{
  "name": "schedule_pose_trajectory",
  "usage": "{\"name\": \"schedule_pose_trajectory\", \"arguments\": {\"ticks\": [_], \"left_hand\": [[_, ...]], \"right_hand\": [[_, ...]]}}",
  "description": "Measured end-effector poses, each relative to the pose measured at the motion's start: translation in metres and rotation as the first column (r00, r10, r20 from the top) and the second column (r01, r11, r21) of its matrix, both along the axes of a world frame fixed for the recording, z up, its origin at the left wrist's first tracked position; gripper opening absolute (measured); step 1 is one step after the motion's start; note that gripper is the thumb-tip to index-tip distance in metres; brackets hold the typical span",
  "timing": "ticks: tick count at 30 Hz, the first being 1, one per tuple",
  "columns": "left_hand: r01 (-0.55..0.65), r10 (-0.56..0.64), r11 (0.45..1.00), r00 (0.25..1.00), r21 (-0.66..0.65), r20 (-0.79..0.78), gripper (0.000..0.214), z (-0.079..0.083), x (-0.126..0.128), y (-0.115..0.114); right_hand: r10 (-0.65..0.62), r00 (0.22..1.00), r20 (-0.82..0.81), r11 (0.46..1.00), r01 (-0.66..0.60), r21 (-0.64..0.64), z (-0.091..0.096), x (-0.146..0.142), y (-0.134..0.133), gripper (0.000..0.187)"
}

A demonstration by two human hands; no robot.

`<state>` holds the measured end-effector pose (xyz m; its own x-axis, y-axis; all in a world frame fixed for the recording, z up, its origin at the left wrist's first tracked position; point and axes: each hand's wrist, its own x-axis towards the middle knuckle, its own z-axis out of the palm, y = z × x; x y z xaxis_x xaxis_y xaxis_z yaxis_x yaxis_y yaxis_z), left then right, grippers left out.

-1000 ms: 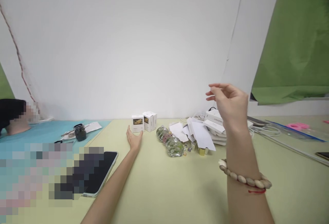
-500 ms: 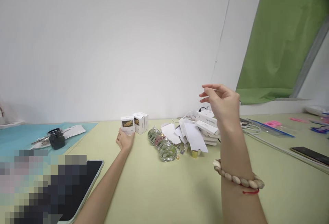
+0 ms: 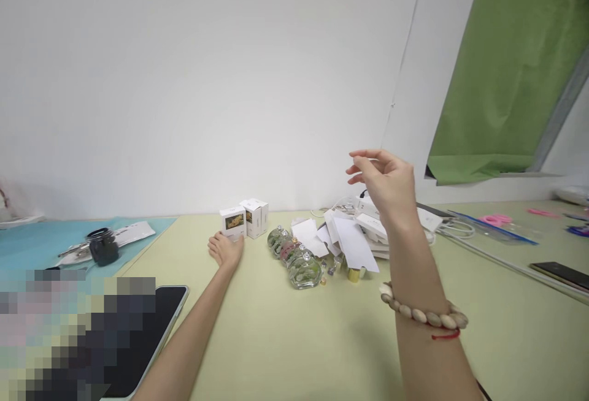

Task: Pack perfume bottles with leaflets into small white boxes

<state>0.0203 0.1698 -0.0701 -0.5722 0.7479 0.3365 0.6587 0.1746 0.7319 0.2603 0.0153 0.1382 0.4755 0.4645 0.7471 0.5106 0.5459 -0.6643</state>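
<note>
My left hand (image 3: 225,250) lies low on the table in front of a small white box (image 3: 233,221) with a dark and gold picture. Its fingers are spread and its thumb is near the box's lower edge; I cannot tell whether they touch. Close behind, to the right, stand more white boxes (image 3: 256,218) of the same kind. My right hand (image 3: 385,181) is raised above the table, its fingers loosely bent and apart, holding nothing. Between the hands, a row of round glass bottles (image 3: 305,271), greenish and pink, stands on the table.
White papers (image 3: 354,244) and flat boxes are piled right of the bottles, with small caps (image 3: 353,275) in front. A phone (image 3: 147,339) lies front left, near a dark jar (image 3: 102,246). At right are a cable (image 3: 497,262), pink scissors (image 3: 496,219) and another phone (image 3: 559,273).
My left hand has eased off the front box, its fingers now lower and more spread; the box is turned slightly. My right hand has moved a little left. The view has shifted slightly.
</note>
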Motion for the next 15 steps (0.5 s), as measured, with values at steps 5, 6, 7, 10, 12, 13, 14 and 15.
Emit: {"name": "schedule_pose_trajectory", "arguments": {"ticks": [5, 6, 7, 10, 12, 13, 14, 15], "left_hand": [[-0.032, 0.030, 0.998, 0.999, 0.050, 0.040, 0.047, 0.002, -0.003, -0.002], [-0.014, 0.012, 0.998, 0.999, 0.058, 0.041, 0.043, 0.003, -0.005, -0.003], [0.009, -0.012, 0.998, 0.999, 0.065, 0.040, 0.038, 0.003, -0.006, -0.005], [0.080, -0.082, 0.993, 0.996, 0.082, 0.030, 0.029, 0.004, -0.008, -0.011], [0.114, -0.117, 0.989, 0.993, 0.093, 0.026, 0.027, 0.004, -0.008, -0.017], [0.128, -0.131, 0.987, 0.991, 0.098, 0.028, 0.026, 0.004, -0.008, -0.020], [0.136, -0.140, 0.986, 0.990, 0.100, 0.033, 0.027, 0.005, -0.007, -0.023], [0.139, -0.144, 0.985, 0.989, 0.100, 0.039, 0.027, 0.005, -0.007, -0.027]], "right_hand": [[0.053, 0.998, 0.035, 0.998, -0.052, -0.023, 0.002, -0.014, -0.005, 0.018], [0.069, 0.996, 0.051, 0.997, -0.067, -0.040, 0.002, -0.019, -0.006, 0.019], [0.086, 0.994, 0.069, 0.995, -0.082, -0.059, 0.002, -0.024, -0.007, 0.019], [0.141, 0.979, 0.146, 0.983, -0.121, -0.139, 0.000, -0.037, -0.006, 0.021], [0.207, 0.954, 0.218, 0.960, -0.155, -0.235, -0.004, -0.044, -0.003, 0.022], [0.255, 0.933, 0.256, 0.938, -0.174, -0.300, -0.008, -0.047, 0.000, 0.022], [0.311, 0.906, 0.288, 0.908, -0.194, -0.370, -0.011, -0.050, 0.004, 0.022], [0.371, 0.874, 0.315, 0.873, -0.212, -0.440, -0.016, -0.052, 0.008, 0.022]]}}
